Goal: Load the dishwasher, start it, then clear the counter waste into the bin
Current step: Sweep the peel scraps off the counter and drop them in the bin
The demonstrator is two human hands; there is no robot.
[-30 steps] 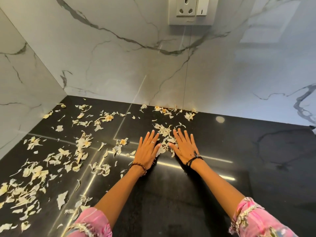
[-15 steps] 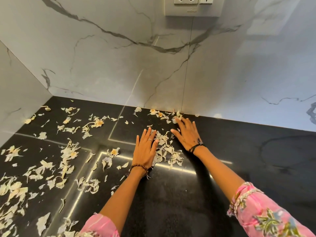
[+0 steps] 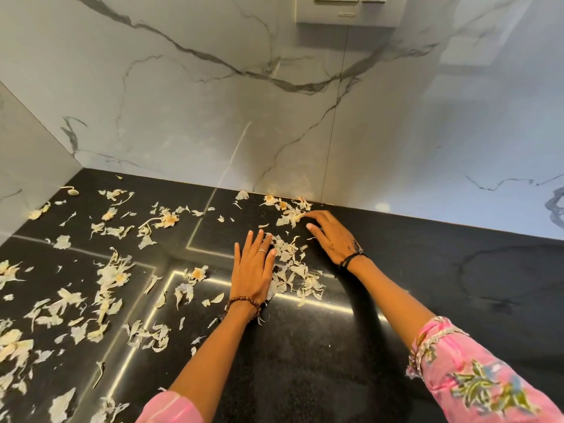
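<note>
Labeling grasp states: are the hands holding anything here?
Nothing held. Left hand lies flat and right hand is cupped, open, raking garlic peels on the counter.

Glossy black speckled stone table [image 3: 305, 377]: bright pale reflected lines cross it. Scattered papery peel scraps [image 3: 293, 270]: off-white to cream, some with yellow-orange centres. Polished marble-look backsplash wall [image 3: 183, 102]: white-grey ground, dark grey branching veins. Wall socket plate [image 3: 348, 10]: pale grey. Sleeves [image 3: 476, 377]: pink, right one with green, yellow and blue floral print. Left wrist: brown beaded bracelet [image 3: 244, 303]. Right wrist: black cord band [image 3: 351, 259].
</note>
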